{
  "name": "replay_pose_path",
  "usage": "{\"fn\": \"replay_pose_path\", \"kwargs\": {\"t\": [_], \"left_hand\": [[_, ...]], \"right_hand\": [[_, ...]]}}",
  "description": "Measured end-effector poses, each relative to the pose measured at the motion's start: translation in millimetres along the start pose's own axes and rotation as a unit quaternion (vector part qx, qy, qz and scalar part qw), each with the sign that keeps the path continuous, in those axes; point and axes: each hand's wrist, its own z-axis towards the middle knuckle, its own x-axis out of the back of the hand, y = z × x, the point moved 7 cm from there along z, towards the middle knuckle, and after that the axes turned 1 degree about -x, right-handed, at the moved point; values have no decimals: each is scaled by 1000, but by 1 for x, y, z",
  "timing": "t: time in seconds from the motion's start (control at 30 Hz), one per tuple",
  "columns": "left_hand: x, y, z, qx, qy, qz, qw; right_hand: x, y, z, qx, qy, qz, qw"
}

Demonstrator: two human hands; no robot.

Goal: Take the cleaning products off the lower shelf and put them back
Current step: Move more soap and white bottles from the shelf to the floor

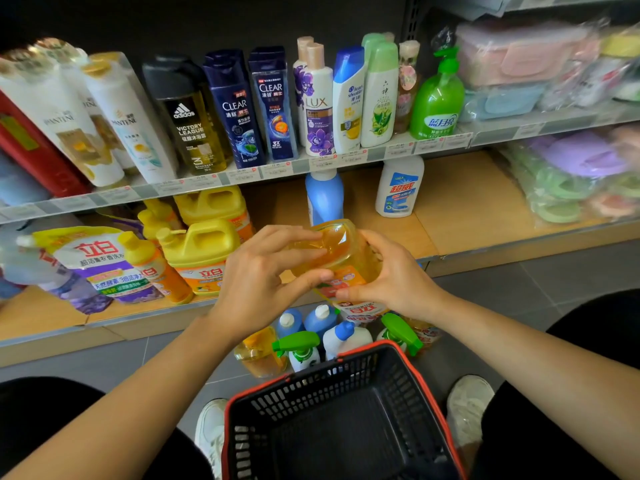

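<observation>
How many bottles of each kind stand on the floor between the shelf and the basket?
Blue bottles with white caps: 2
White bottle with blue cap: 1
Green trigger sprays: 2
Amber bottles: 2
Total: 7
The held bottle in the left hand and right hand is not counted.

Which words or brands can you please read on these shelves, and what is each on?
"PANTENE": white bottle
"adidas VICTORY LEAGUE": black-capped bottle
"CLEAR": dark blue bottle
"3X": second dark blue bottle
"LUX": flowered bottle
"蓝月亮": green pump bottle
"超威": lower white bottle
"立白": yellow jug
Price tags: too blurred to read.
Held yellow bottle: label unreadable.
</observation>
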Motion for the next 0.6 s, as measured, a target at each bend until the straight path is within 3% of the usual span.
{"fn": "replay_pose_path", "kwargs": {"t": [0.23, 0.6], "left_hand": [[-3, -2, -2, 13, 17, -121, 992], [-10, -35, -14, 175, 95, -157, 967]], "right_hand": [[2, -3, 2, 6, -12, 35, 999], [11, 14, 11, -63, -6, 124, 990]]}}
